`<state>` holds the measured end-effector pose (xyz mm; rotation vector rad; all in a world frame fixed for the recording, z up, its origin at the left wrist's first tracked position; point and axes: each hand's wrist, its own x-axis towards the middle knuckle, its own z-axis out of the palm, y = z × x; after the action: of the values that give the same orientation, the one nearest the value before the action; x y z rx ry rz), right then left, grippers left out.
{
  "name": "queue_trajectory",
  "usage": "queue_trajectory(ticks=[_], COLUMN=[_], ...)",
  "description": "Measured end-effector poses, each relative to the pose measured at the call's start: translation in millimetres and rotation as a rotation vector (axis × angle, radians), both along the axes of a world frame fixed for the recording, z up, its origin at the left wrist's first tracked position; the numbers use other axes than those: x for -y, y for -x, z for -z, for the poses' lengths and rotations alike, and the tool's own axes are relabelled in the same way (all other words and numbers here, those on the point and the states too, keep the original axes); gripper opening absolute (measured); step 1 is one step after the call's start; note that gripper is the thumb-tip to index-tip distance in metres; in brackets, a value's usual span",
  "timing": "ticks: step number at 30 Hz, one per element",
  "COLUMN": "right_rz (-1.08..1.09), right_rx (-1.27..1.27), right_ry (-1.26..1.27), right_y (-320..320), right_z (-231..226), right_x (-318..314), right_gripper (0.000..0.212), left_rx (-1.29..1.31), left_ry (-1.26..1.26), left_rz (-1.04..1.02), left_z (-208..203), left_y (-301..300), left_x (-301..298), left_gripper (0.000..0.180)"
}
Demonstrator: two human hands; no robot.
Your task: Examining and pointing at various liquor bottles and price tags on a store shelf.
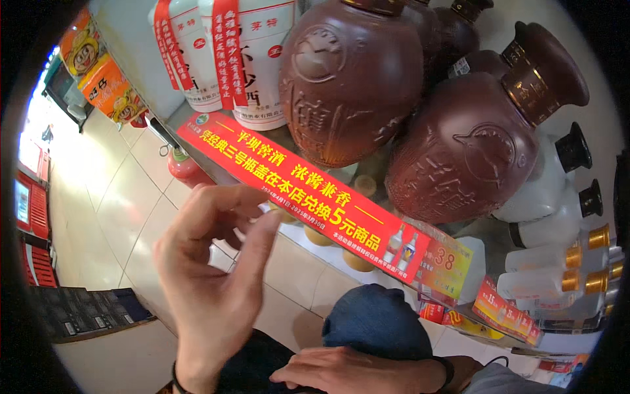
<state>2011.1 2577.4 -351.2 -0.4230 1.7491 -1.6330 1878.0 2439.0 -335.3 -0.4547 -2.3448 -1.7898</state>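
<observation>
My left hand is raised in front of a red label strip along a shelf edge. Its fingers curl in toward the thumb as in a pinch; whether something small sits between the tips is hidden. Low in the picture, my right hand lies flat with its fingers pointing left, beside a rounded dark blue cloth shape, perhaps a knee. Nothing shows in that hand. Above the strip stand large brown embossed liquor jars, one of them tilted, and white bottles with red ribbons.
Small clear bottles with gold caps and white jugs with black caps fill the right. Orange packages hang at upper left. A red rounded container stands on the tiled floor. Dark boxes lie at lower left.
</observation>
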Motion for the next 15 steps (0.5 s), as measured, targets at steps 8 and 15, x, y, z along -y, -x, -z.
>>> queue_trajectory(ticks=[8,15], right_rz=[0.035,-0.019], right_rx=[-0.356,-0.374], right_ry=[-0.074,-0.067], right_y=[-14,-16], right_z=[-6,-9], right_x=[-22,-32], right_gripper=[0.035,0.037], left_rx=[-0.038,0.027], left_ry=[-0.111,-0.185], left_rz=[-0.210,-0.112], left_z=[34,51], left_y=[7,10], left_x=[-14,-14], left_gripper=[0.032,0.059])
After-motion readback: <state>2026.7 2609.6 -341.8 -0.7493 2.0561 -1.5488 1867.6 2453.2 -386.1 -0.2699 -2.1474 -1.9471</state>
